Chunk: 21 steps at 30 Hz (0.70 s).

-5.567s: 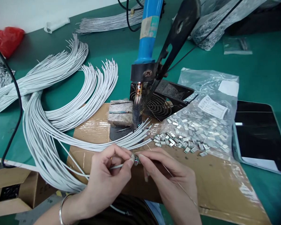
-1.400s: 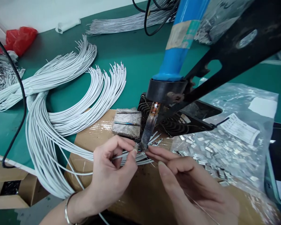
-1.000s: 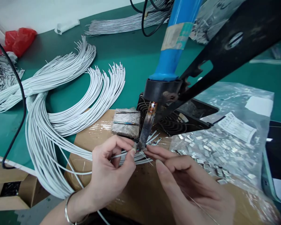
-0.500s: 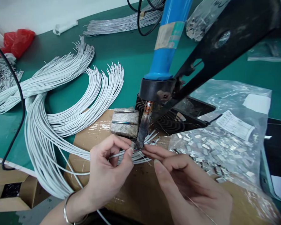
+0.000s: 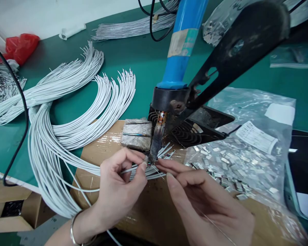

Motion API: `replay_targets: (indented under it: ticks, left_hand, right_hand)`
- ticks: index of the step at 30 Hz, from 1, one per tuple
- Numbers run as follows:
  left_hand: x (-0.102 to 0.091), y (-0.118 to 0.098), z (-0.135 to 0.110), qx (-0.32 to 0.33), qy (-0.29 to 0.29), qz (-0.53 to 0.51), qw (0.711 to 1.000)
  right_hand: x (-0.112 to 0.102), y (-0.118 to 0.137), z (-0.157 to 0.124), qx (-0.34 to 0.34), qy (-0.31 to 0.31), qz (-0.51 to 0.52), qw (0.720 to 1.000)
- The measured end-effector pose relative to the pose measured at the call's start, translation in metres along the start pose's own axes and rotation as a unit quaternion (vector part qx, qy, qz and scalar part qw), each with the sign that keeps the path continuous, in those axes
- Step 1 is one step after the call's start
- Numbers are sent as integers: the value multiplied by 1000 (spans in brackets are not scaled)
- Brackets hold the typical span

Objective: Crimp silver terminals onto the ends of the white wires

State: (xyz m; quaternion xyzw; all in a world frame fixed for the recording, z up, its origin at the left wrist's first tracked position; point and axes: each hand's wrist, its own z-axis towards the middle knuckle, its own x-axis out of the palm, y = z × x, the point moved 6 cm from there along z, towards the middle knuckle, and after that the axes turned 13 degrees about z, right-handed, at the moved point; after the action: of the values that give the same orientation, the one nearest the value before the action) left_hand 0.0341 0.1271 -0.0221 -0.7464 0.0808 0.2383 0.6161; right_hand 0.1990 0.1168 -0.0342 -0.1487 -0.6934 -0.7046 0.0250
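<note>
You're pinching white cable (image 5: 128,170) with left hand (image 5: 122,184), now working at soldering iron tip (image 5: 155,150), no longer below, likely heating; right hand (image 5: 207,201) curling close, hold unclear

The green table (image 5: 143,65) bears white cable bundles (image 5: 64,82) and brown cardboard (image 5: 154,208).

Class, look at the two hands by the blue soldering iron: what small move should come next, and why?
Probably brace the left hand: it pinches a white wire close to the tip of the blue soldering iron, and the right hand has fingertips close on the other side. A slip might press skin against metal that may be hot.
</note>
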Motion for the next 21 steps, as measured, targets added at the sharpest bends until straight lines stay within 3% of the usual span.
replay_targets:
  ticks: [21]
  left_hand:
    - [-1,2,-3,5,-13,-3,1000]
  right_hand:
    - [-1,2,-1,-12,1,-5,1000]
